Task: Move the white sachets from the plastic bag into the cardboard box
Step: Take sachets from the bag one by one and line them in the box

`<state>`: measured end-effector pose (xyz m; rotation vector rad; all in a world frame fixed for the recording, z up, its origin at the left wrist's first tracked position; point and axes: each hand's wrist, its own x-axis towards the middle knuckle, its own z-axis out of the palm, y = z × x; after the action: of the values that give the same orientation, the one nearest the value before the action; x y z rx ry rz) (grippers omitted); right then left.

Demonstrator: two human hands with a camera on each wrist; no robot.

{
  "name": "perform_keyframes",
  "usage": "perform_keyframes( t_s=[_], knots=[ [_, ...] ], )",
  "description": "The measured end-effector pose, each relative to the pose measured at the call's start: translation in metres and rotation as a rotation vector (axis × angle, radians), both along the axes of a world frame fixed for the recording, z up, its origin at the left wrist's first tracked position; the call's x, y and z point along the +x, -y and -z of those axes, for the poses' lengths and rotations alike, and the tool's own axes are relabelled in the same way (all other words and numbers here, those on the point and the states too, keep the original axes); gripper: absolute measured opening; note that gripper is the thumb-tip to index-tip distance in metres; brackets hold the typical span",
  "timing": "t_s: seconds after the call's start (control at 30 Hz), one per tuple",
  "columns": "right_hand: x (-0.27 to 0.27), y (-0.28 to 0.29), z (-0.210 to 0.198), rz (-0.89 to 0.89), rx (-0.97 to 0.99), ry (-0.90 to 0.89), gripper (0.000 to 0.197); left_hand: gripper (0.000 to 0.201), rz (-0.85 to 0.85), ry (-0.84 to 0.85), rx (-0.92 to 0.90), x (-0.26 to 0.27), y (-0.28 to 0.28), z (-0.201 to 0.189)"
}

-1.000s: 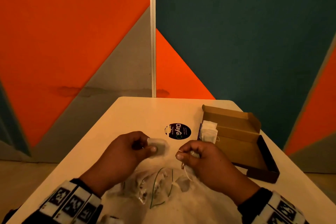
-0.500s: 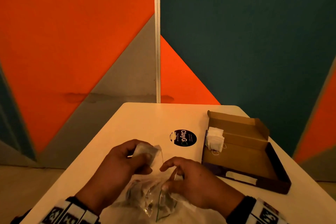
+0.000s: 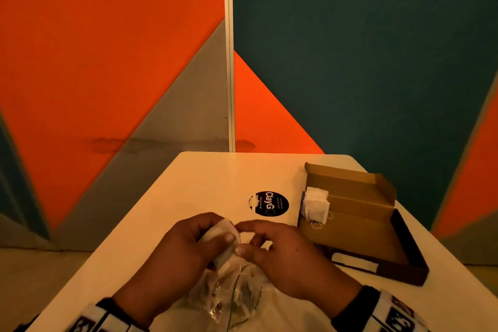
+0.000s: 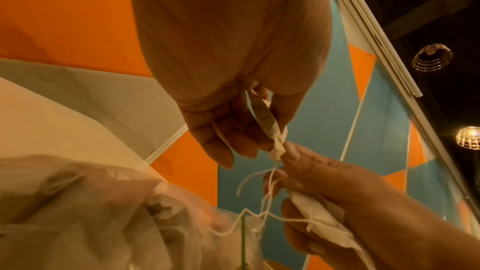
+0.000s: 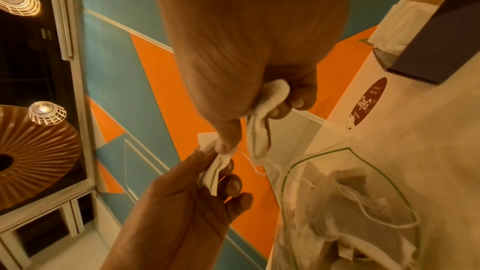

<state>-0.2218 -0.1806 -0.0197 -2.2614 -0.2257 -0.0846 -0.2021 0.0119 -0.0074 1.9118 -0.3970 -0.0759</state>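
White table (image 3: pixel 204 178): two hands, two sachets (each pinched).

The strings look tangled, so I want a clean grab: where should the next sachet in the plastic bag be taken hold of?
By my reading, pinch a sachet's flat paper body, not its string, coming in from the plastic bag's green-edged open mouth, which faces the hands. The strings loop across several sachets, so pulling one would probably drag its neighbours along.

The head view looks forward and down over the table (image 3: pixel 204 183). Both wrist views look up, close along each palm; all three share the sachets between the fingers (image 4: pixel 221 137).
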Motion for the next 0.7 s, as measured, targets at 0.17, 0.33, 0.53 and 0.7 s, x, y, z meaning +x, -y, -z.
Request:
perform_keyframes(
  t_s=[0.17,0.33,0.53,0.7],
  knots=[
    [0.000,0.001,0.003,-0.010,-0.034,-0.043,0.022,0.015,0.009,0.022,0.075,-0.001,-0.003,-0.004],
    [0.001,0.011,0.003,0.021,-0.023,-0.031,0.015,0.013,-0.007,-0.018,0.119,0.003,-0.010,-0.007],
    [-0.003,0.012,-0.003,0.084,-0.111,0.112,0.011,0.011,0.117,-0.131,0.266,0.003,-0.016,-0.012],
    [-0.005,0.009,-0.007,0.027,-0.286,0.213,0.016,0.015,0.243,-0.146,0.374,0.000,-0.013,-0.017]
  ],
)
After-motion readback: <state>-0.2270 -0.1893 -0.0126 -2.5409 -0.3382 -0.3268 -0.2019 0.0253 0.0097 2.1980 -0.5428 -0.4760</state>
